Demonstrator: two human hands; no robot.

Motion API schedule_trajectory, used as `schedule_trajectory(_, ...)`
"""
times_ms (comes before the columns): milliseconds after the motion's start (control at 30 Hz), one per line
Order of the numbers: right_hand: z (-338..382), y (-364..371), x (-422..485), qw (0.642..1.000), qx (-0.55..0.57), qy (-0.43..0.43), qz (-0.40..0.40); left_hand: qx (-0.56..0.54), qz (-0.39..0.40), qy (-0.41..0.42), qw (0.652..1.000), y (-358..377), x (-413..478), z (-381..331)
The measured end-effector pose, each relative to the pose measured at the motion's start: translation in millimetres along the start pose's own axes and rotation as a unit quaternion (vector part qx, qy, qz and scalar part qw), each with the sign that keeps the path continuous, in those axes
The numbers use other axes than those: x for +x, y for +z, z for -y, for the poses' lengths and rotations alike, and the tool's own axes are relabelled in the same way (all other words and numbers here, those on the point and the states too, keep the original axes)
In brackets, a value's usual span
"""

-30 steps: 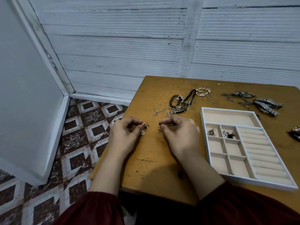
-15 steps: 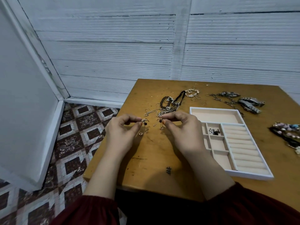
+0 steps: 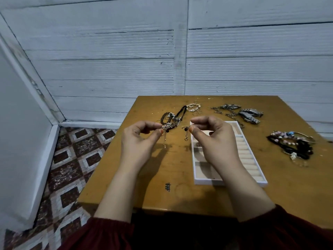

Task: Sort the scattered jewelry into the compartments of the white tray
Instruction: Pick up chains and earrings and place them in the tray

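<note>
Both hands are mid-frame, each pinching a dangly earring between thumb and forefinger. The left hand (image 3: pixel 138 141) has the silver earring (image 3: pixel 164 127), the right hand (image 3: pixel 219 141) has the second earring (image 3: pixel 186 131), and the two are held a little apart. The white tray (image 3: pixel 230 183) sits on the counter (image 3: pixel 180 168) right of centre, partly behind the right hand. The loose jewelry pile (image 3: pixel 173 118) is at upper centre.

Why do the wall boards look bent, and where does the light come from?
Head view: the wide lens bows the wall boards and the table edge; the left hand casts a soft shadow on the table below it, so light likely comes from above; the small earring it pinches looks slightly blurred.
</note>
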State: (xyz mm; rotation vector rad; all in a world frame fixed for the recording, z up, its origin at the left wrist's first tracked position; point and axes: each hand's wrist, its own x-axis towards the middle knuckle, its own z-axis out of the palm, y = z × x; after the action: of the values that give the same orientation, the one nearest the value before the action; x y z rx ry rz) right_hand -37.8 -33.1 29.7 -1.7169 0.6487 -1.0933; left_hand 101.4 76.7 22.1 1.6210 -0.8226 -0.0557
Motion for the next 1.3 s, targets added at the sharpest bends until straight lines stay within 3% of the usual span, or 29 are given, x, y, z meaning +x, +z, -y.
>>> schedule_trajectory(600, -5.8, -70.1, -2.7, 0.995, 0.016, -0.019, -0.095, -0.066, 0.05, 0.011, 0.997, 69.2, -20.9, -27.6)
schedule_trajectory(1000, -10.9, -81.7, -5.6, 0.994, -0.01, -0.002, -0.108, 0.005, 0.086, -0.041, 0.995, 88.9, -30.1, -5.9)
schedule_trajectory(1300, -15.2, -81.5, -6.8, 0.994, -0.006, 0.006, -0.11, 0.061, 0.118, -0.02, 0.991, 89.6, -33.3, 5.4)
